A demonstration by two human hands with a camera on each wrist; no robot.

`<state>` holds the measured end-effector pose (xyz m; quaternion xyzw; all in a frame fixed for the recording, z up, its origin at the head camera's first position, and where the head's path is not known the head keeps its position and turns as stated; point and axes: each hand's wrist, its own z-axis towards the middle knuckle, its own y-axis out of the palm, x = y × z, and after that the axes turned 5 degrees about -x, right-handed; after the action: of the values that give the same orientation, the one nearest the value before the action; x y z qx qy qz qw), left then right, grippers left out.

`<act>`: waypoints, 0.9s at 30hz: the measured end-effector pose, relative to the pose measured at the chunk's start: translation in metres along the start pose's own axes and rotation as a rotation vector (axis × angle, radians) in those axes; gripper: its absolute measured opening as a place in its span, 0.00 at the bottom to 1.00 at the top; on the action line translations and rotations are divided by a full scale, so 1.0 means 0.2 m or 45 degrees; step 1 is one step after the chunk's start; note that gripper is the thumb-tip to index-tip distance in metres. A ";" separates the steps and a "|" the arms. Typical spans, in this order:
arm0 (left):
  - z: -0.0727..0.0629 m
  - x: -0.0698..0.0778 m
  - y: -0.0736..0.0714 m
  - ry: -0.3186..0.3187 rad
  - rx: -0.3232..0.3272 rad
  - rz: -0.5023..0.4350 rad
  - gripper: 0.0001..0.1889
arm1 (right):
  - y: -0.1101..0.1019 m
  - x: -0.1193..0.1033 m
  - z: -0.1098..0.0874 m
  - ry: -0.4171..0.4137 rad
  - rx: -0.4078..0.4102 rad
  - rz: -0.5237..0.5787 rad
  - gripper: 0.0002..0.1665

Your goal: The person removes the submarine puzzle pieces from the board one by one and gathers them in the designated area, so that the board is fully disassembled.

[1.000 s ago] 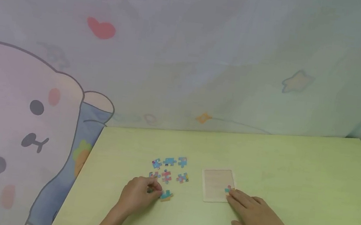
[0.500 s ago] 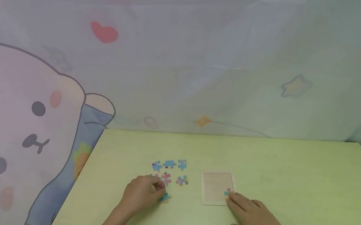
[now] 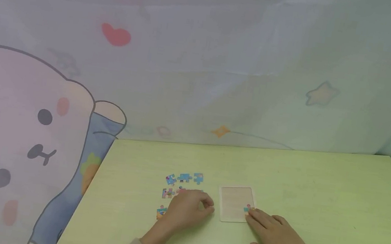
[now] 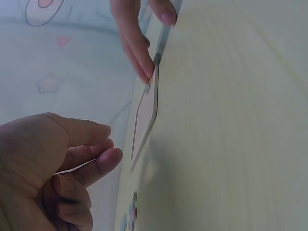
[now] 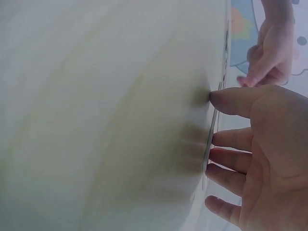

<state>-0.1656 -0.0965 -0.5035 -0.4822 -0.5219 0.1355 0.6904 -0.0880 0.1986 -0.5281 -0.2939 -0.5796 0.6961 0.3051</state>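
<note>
My left hand (image 3: pixel 189 210) hovers over the right side of the loose puzzle pieces, near the left edge of a pale square puzzle tray (image 3: pixel 221 208). In the left wrist view its thumb and fingertips (image 4: pixel 113 156) come close together; I cannot tell whether a piece is between them. Fingers extended, my right hand (image 3: pixel 274 237) rests at the tray's lower right corner. Its fingertips touch a small teal and pink puzzle piece (image 3: pixel 246 209) inside the tray, partly covered by them.
Three blue puzzle pieces (image 3: pixel 184 177) form the back row. A pink piece (image 3: pixel 167 193) and an orange-teal piece (image 3: pixel 161 213) lie left of my left hand, which partly hides others. A printed cloth (image 3: pixel 201 77) hangs behind the yellow-green table (image 3: pixel 320 188).
My left hand has moved right from the front pieces toward the tray, uncovering the orange-teal piece and a pink one at the left. The right hand stays at the tray's corner.
</note>
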 end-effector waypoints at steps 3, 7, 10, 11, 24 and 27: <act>0.06 0.06 0.04 0.025 -0.028 0.027 0.03 | 0.00 0.00 0.00 0.007 -0.013 0.007 0.39; 0.13 0.13 0.10 0.075 -0.051 0.074 0.05 | -0.01 0.00 0.00 -0.004 0.007 0.006 0.38; 0.17 0.16 0.14 0.091 -0.066 0.079 0.05 | 0.00 0.01 0.00 -0.028 0.041 0.004 0.39; 0.18 0.17 0.15 0.090 -0.073 0.076 0.05 | 0.00 0.01 0.00 -0.035 0.049 0.005 0.39; 0.23 0.21 0.23 0.044 -0.100 0.126 0.08 | 0.01 0.03 -0.05 -0.026 0.063 0.036 0.39; 0.24 0.22 0.23 0.032 -0.105 0.115 0.09 | 0.00 0.04 -0.08 -0.009 0.061 0.046 0.38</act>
<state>-0.1740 -0.0187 -0.5151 -0.5350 -0.4961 0.1389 0.6695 -0.0812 0.2150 -0.5316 -0.2945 -0.5583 0.7163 0.2974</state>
